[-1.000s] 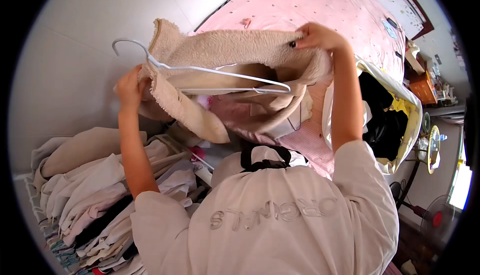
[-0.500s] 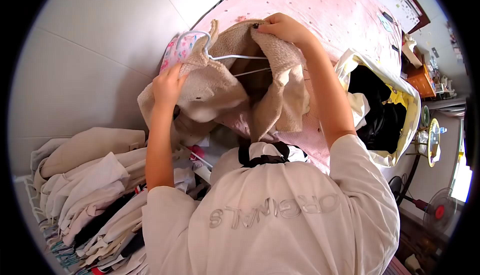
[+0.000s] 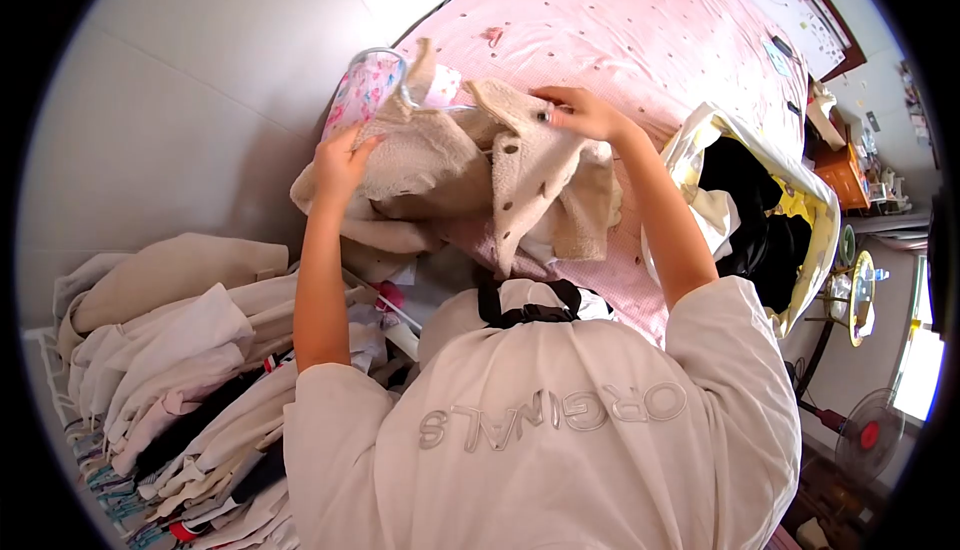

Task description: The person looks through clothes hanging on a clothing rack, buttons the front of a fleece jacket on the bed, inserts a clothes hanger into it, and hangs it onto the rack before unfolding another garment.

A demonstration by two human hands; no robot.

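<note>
A beige fleece jacket (image 3: 430, 160) with dark buttons hangs over a pale blue hanger (image 3: 404, 78), whose hook sticks out at the collar. On the jacket's left shoulder area my left hand (image 3: 340, 162) is closed, gripping the fabric. My right hand (image 3: 582, 115) pinches the jacket's buttoned front edge near its top. The hanger's bar is mostly covered by the cloth. Below the jacket, its lower folds rest near the pink bed.
A pink bedsheet (image 3: 590, 20) spreads behind the jacket, with a floral cloth (image 3: 365, 95) at its left edge. To the right stands a yellow-and-white bag (image 3: 822, 220) holding dark clothes. Many hung garments (image 3: 190, 350) fill the lower left. A fan (image 3: 870, 435) is at far right.
My right hand has moved down, drawing the jacket's front panel over the hanger bar. The panel's row of buttons now faces up. My left hand keeps its grip.
</note>
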